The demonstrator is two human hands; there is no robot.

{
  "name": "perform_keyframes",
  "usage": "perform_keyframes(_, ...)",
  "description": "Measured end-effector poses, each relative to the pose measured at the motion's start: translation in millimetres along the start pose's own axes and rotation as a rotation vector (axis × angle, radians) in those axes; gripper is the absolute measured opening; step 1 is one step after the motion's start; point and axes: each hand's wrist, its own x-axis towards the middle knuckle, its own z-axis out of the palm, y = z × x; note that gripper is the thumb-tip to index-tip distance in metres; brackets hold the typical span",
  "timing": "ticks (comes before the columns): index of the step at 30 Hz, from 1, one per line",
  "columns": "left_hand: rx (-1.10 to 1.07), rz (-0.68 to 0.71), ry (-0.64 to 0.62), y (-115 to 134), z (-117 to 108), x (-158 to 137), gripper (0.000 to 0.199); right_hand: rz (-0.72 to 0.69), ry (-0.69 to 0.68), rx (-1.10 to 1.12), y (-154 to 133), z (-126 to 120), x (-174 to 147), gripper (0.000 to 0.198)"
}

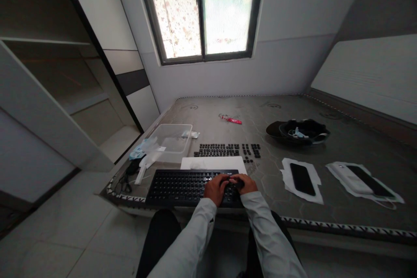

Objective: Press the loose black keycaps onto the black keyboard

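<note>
Keyboard (182, 184) lies directly under the fingers, black and long, its right end beneath both hands and most of its keys stretching out to the left of them. Its near edge runs just on the person's side of the fingers, along the braided black-and-white trim (325, 226) that marks the rim of the mattress (208, 113). Beyond the fingertips, a white sheet (228, 163) borders the keyboard's far edge, and past that sit rows of loose black keycaps (216, 153). A stretch of grey cover separates the fingers from a phone (302, 179) on white paper to their right; farther right lies a second phone (371, 181) with a white object against it. Left hand (215, 187) and right hand (246, 183) meet over the keyboard's right part, knuckles up, fingers curled inward, with thumbs and forefingers drawn close together; I cannot tell whether they pinch anything. Both forearms, in pale sleeves (260, 215), reach forward and converge from above dark-trousered knees (164, 221). Ahead and left of the fingers stands a clear plastic box (176, 156), with a tangle of cable (125, 184) nearer the left edge. Farther ahead lies a red item (233, 120), and ahead to the right a black cap (276, 132). Well beyond the fingers, a dark-framed window (202, 17) lights the wall; an open cupboard (87, 108) stands far left, above pale floor tiles (48, 234).
</note>
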Motion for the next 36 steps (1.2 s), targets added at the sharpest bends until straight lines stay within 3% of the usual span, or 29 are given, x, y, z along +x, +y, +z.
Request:
perform_keyframes(14,-0.020,-0.023,-0.030,9.8,-8.8,-1.0,0.016,0.103,-0.009,-0.048,-17.6,-2.3,-3.1,0.016)
perform_keyframes(18,-0.004,-0.065,-0.034,10.4,-8.1,0.5,0.025,0.105,-0.005,-0.078,-17.2,-4.9,-2.3,0.015)
perform_keyframes(21,0.023,-0.072,-0.032,9.8,-6.9,1.2,0.029,0.118,0.049,-0.082,-16.7,-8.6,-0.7,0.016)
perform_keyframes(24,0.051,-0.019,-0.035,10.0,-5.6,1.3,0.015,0.157,0.112,-0.066,-16.5,-13.8,0.9,0.018)
perform_keyframes(36,0.062,-0.019,-0.081,24.3,-10.5,-2.3,0.011,0.451,0.408,-0.096,1.7,-34.8,7.6,0.035)
